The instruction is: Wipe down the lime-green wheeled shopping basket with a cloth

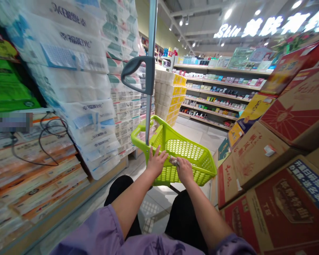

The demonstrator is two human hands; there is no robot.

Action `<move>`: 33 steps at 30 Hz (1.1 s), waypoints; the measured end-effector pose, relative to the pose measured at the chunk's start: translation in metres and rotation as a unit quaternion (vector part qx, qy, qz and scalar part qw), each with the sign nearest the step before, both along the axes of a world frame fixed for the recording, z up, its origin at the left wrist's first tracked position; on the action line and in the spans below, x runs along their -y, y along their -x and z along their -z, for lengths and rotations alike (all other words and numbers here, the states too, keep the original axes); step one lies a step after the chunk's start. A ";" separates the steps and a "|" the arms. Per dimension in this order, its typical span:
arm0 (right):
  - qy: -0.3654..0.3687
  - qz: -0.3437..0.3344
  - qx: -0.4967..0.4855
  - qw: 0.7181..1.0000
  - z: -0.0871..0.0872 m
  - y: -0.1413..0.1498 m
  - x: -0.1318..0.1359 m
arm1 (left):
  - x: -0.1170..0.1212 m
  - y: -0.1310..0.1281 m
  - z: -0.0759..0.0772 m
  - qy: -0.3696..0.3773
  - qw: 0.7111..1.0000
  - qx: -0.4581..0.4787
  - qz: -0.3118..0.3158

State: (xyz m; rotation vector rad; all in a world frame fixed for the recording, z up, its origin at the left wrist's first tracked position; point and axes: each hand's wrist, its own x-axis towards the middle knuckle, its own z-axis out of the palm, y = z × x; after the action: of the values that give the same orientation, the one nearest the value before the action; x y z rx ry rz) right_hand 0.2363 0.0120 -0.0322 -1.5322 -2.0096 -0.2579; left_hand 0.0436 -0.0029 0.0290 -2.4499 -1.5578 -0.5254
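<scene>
A lime green shopping basket (pixel 202 161) on wheels stands in the aisle before me, its grey pull handle (pixel 150 71) raised upright. My left hand (pixel 156 162) rests on the basket's near rim with fingers spread. My right hand (pixel 184 170) is closed on a small grey crumpled thing (pixel 174 161), perhaps a cloth, pressed against the basket's near wall. My knees in dark trousers show below.
Stacked packs of tissue paper (pixel 77 88) and shelves fill the left side. Red and yellow cartons (pixel 276 152) pile up close on the right. Yellow boxes (pixel 172 94) and cosmetics shelves (pixel 218 95) stand further down the tiled aisle (pixel 194 134).
</scene>
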 end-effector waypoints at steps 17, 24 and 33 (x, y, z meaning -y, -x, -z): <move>-0.070 0.188 -0.020 0.979 0.059 -0.156 0.020 | -0.010 0.008 0.002 0.000 1.000 0.004 -0.012; -0.059 0.145 -0.043 0.987 0.061 -0.161 0.026 | 0.003 0.004 0.009 -0.005 0.999 0.015 -0.031; 0.023 0.176 -0.041 0.983 0.040 -0.160 -0.002 | -0.011 0.005 0.012 -0.003 1.000 -0.010 -0.012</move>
State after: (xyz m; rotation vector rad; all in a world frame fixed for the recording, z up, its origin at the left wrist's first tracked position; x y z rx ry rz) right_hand 0.3961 0.0143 -0.0724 -1.8925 -1.6837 -0.2821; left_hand 0.0389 0.0085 0.0167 -2.4213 -1.5732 -0.4995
